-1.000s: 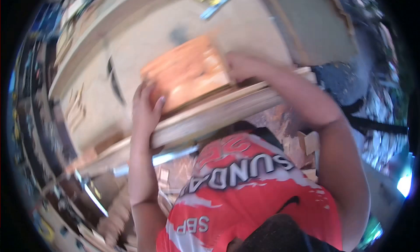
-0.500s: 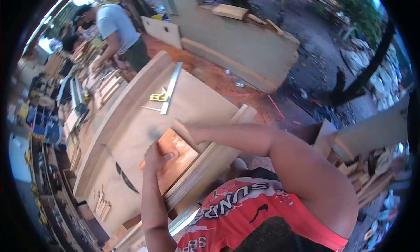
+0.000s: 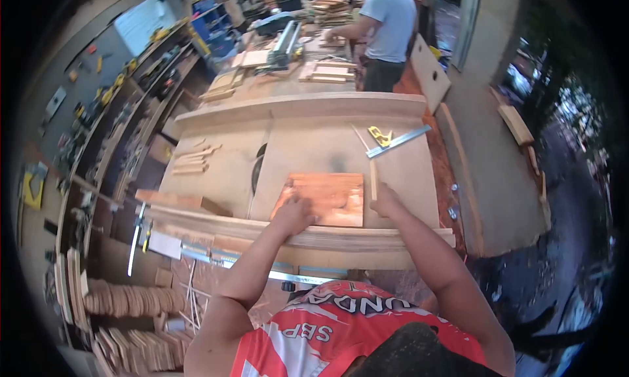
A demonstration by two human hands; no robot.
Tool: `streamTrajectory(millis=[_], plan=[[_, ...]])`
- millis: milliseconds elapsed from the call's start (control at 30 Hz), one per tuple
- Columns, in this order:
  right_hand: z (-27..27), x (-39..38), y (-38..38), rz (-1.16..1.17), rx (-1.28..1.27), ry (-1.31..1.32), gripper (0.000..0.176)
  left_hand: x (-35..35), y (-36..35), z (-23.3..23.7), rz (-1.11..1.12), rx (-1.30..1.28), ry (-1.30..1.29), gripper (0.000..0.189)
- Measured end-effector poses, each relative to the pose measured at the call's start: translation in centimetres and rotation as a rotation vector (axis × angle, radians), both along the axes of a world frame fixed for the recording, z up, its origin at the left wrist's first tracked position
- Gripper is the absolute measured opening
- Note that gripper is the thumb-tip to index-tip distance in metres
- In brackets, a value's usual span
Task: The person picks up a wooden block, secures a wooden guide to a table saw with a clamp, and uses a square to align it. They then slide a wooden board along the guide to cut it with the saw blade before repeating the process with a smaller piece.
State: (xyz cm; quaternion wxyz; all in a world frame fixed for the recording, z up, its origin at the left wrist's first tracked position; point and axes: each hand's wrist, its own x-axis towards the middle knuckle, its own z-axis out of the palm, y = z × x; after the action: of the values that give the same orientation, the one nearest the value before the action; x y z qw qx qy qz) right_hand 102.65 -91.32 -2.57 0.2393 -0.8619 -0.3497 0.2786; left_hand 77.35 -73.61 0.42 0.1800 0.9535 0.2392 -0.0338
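Note:
A reddish-brown wooden board lies flat on the light work surface, against the front wooden rail. My left hand rests on the board's left part with its fingers spread. Right of the board, my right hand is closed on a thin wooden strip that points away from me. A metal combination square with a yellow head lies beyond it. The dark curved blade slot shows left of the board.
Several small wood pieces lie at the left of the surface. A long wooden fence crosses its far side. Behind it, a person stands at a cluttered bench. Shelves with tools line the left.
The view has turned and straightened, facing the bench. My right hand has moved off the board's edge and now holds the strip. My left hand remains on the board.

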Motion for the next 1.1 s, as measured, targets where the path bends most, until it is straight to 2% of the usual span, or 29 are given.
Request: streamTrajectory(millis=[67, 133, 200, 267, 333, 400, 467, 567, 633, 900, 1000, 1067, 1100], plan=[[-0.8, 0.2, 0.1, 0.054, 0.007, -0.146, 0.066, -1.3, -0.9, 1.9, 0.285, -0.079, 0.124, 0.061], [-1.9, 1.0, 0.3, 0.044, 0.033, -0.047, 0.064, -1.9, -0.5, 1.6, 0.349, -0.021, 0.084, 0.058], [-1.6, 0.3, 0.5, 0.026, 0.052, 0.053, 0.062, -1.4, -0.1, 2.5, 0.364, -0.101, 0.224, 0.056], [1.5, -1.0, -0.1, -0.048, 0.077, 0.224, 0.058, -1.3, 0.4, 2.3, 0.382, -0.074, 0.206, 0.054], [0.0, -0.6, 0.2, -0.019, 0.091, 0.243, 0.052, -1.7, 0.8, 1.2, 0.392, -0.05, 0.187, 0.053], [-1.2, -0.1, 0.2, 0.007, 0.107, 0.262, 0.046, -2.5, 1.5, -0.1, 0.382, 0.023, 0.024, 0.052], [-1.6, 0.1, 0.3, 0.113, 0.077, 0.285, 0.034, -2.6, 1.0, 1.1, 0.371, 0.03, 0.045, 0.053], [-2.7, 0.5, 0.2, 0.134, 0.085, 0.333, 0.03, -2.7, 0.7, 1.6, 0.363, -0.014, 0.079, 0.053], [-2.3, 0.2, 0.0, 0.129, 0.079, 0.34, 0.029, -2.9, 0.8, 1.8, 0.36, -0.081, 0.053, 0.053], [-2.3, 0.8, 0.0, 0.121, 0.071, 0.322, 0.024, -3.0, 1.2, 1.0, 0.375, -0.088, 0.031, 0.06], [-1.8, 0.7, 0.1, 0.099, 0.109, 0.194, 0.017, -3.2, 1.1, 1.4, 0.36, -0.096, 0.045, 0.061], [-2.1, 0.9, 0.1, 0.008, 0.292, 0.462, 0.011, -3.2, 1.1, 1.7, 0.353, -0.092, 0.057, 0.063], [-2.2, 0.9, 0.1, 0.002, 0.298, 0.462, 0.011, -3.2, 1.1, 1.8, 0.343, -0.093, 0.069, 0.064]])
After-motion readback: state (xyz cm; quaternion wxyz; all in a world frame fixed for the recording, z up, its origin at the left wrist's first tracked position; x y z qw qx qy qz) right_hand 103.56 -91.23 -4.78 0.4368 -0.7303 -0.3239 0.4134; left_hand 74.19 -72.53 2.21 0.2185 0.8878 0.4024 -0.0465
